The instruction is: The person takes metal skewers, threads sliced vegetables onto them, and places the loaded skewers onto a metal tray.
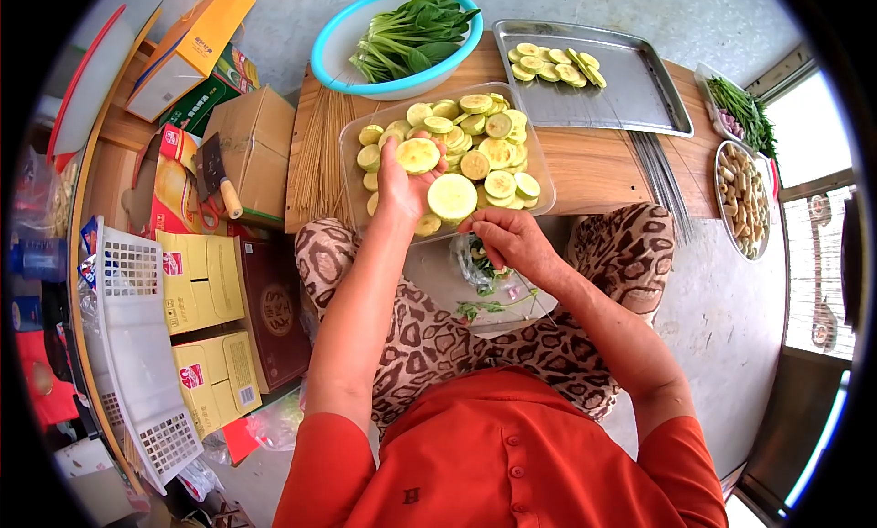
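My left hand (402, 183) is curled around zucchini slices, with one pale slice (418, 156) lying on the palm side. A larger round zucchini slice (452, 197) stands face-up between my two hands. At its lower right edge, the fingertips of my right hand (512, 239) are pinched together; what they grip is hidden. Both hands are over the near edge of a clear plastic tub (546, 188), which is heaped with cut zucchini slices (475, 165).
Bamboo skewers (325, 144) lie left of the tub, metal skewers (660, 176) to the right. Behind are a blue-rimmed basin (320, 58) of leafy greens and a metal tray (630, 99) with zucchini slices. A cleaver (212, 170) rests by cardboard boxes (260, 135). A bowl (744, 199) of beige pieces stands right.
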A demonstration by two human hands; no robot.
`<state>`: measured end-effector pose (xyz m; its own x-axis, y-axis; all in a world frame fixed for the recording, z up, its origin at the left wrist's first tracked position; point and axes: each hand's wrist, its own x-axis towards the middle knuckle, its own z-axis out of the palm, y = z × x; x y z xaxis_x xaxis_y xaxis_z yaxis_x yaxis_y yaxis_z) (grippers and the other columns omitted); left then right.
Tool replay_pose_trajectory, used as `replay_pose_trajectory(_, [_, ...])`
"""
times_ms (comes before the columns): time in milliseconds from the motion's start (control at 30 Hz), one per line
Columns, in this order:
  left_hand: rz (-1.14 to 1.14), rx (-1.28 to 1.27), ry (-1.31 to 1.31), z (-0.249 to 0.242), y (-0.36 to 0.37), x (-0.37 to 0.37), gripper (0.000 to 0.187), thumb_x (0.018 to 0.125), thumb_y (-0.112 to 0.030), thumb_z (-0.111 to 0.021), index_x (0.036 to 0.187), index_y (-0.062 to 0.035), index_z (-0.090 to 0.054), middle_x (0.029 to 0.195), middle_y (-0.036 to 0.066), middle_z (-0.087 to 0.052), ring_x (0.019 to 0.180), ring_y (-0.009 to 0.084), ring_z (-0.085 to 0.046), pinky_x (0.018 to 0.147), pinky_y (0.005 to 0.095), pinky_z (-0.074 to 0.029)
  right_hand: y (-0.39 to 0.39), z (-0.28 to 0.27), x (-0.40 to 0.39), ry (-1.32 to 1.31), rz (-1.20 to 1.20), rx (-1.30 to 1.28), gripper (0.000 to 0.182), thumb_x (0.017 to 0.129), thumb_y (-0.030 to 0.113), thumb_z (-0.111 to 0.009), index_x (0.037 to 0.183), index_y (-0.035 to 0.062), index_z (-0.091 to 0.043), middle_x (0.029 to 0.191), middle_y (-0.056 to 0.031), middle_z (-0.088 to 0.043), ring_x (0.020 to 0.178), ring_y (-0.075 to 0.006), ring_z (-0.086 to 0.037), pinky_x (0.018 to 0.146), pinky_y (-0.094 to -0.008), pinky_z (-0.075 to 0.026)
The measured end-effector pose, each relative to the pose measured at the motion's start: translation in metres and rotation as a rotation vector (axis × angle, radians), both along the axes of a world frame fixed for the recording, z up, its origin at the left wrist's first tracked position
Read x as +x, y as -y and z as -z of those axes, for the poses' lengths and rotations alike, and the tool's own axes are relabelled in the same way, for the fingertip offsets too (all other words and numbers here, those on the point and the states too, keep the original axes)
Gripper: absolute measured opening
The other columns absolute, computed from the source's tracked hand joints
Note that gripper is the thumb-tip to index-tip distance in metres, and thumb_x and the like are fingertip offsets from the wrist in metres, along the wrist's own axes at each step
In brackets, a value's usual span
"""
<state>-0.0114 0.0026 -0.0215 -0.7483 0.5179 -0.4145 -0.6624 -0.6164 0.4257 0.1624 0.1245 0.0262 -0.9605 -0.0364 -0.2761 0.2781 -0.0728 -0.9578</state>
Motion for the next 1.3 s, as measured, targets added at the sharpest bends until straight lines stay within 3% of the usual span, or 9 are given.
replay_pose_trajectory(633, [0.099, -0.142, -0.199, 0.002, -0.005, 0.007, 0.05, 0.096, -0.048, -0.028, 0.102, -0.0061, -0.055, 0.089, 0.013, -0.062, 0.074, 0.0248, -0.059, 0.068, 0.0349, -0.052, 0.003, -0.001, -0.008, 0.04, 0.027, -0.019, 0.023, 0.097, 0.018, -0.045, 0.102, 0.0037, -0.062, 0.054, 0.0038, -0.045, 0.045, -0.003, -0.038, 0.044, -0.0194, -0.029])
replay_pose_trajectory(800, [0.052, 0.006, -0.123, -0.022, -0.007, 0.019, 0.052, 0.096, -0.049, -0.028, 0.116, -0.0066, -0.052, 0.094, 0.014, -0.061, 0.08, 0.0262, -0.058, 0.073, 0.0398, -0.051, 0.006, 0.002, -0.013, 0.023, 0.072, -0.06, 0.021, 0.096, 0.015, -0.048, 0.097, 0.0003, -0.063, 0.055, 0.0024, -0.047, 0.046, -0.0046, -0.041, 0.045, -0.0209, -0.032])
replay_pose_trajectory(1033, [0.031, 0.192, -0.231, -0.005, 0.001, 0.006, 0.055, 0.096, -0.05, -0.025, 0.12, -0.0077, -0.05, 0.09, 0.012, -0.06, 0.077, 0.0249, -0.057, 0.072, 0.0405, -0.049, 0.011, 0.009, -0.014, 0.02, 0.088, -0.082, 0.022, 0.096, 0.016, -0.048, 0.099, -0.0003, -0.062, 0.057, 0.0029, -0.046, 0.049, -0.0048, -0.04, 0.046, -0.0205, -0.032])
replay_pose_trajectory(1200, [-0.035, -0.071, -0.181, -0.015, -0.003, 0.01, 0.053, 0.096, -0.051, -0.027, 0.118, -0.0084, -0.051, 0.085, 0.011, -0.059, 0.069, 0.0233, -0.056, 0.067, 0.0381, -0.05, 0.013, 0.007, -0.011, 0.003, 0.11, -0.044, 0.021, 0.097, 0.015, -0.047, 0.1, 0.0008, -0.063, 0.056, 0.0039, -0.044, 0.048, -0.0041, -0.038, 0.046, -0.0197, -0.031])
replay_pose_trajectory(1300, [-0.032, -0.095, -0.223, -0.014, -0.003, 0.011, 0.052, 0.097, -0.05, -0.028, 0.115, -0.0082, -0.052, 0.082, 0.01, -0.059, 0.07, 0.0224, -0.057, 0.066, 0.0374, -0.05, 0.012, 0.008, -0.011, -0.022, 0.117, -0.022, 0.022, 0.097, 0.015, -0.046, 0.101, 0.0008, -0.063, 0.055, 0.0046, -0.043, 0.048, -0.0034, -0.037, 0.046, -0.0191, -0.031])
